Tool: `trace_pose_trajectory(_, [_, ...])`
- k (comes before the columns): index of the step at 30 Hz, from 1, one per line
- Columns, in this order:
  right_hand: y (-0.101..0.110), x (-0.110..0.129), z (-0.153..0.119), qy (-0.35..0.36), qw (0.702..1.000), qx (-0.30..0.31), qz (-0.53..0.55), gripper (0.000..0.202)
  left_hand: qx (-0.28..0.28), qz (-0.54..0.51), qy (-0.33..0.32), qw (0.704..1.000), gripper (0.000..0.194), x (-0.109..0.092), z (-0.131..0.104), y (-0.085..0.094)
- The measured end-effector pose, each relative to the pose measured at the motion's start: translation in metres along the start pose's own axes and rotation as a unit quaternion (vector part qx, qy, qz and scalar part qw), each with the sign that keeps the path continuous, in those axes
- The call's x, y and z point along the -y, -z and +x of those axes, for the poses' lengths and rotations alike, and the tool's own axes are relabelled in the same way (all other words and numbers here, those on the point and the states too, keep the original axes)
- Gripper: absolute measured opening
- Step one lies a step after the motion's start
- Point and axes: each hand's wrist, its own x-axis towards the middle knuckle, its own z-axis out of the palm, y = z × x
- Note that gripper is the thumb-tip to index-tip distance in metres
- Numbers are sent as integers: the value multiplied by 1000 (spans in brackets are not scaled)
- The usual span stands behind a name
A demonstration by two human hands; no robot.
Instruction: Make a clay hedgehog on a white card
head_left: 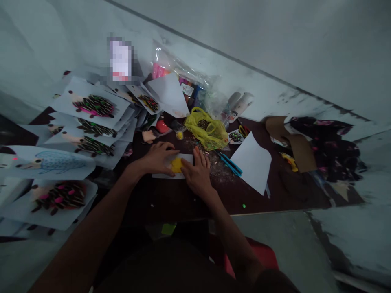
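Observation:
On the dark table in front of me lies a small white sheet of paper (157, 176), partly under both hands. A flat yellow patch (176, 165), which looks like modelling clay, rests on that paper. My left hand (155, 159) reaches in from the left, fingers apart, its thumb at the patch's left edge. From the other side my right hand (198, 173) lies with stretched fingers, its thumb on the patch's right edge. Neither hand lifts anything. Just beyond the right hand are blue-handled scissors (231, 164) and a yellow plastic bag (207, 129) with dark pieces inside.
Paper sheets with clay hedgehogs (94, 106) are stacked on the left. A blank white sheet (252, 165) lies at right, near crumbs on the tabletop (287, 199). A clear bag (180, 67) of coloured packs stands against the wall. Dark floral cloth (332, 150) sits far right.

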Motion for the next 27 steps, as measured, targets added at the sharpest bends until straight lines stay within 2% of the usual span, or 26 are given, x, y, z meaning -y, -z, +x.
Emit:
trace_pose_trajectory(5, [-1, -2, 10, 4, 1000, 16, 17, 34, -3, -5, 4, 1000, 94, 0, 0, -1])
trace_pose_trajectory(13, [-5, -6, 23, 32, 998, 32, 44, 33, -55, -48, -26, 997, 88, 10, -3, -12])
trace_pose_trajectory(17, [-3, -9, 29, 46, 997, 32, 56, 33, -53, -58, -32, 996, 78, 9, -5, -10])
trace_pose_trajectory(27, [-6, -15, 33, 76, 991, 44, 97, 31, -49, -73, -22, 996, 80, 8, -6, -8])
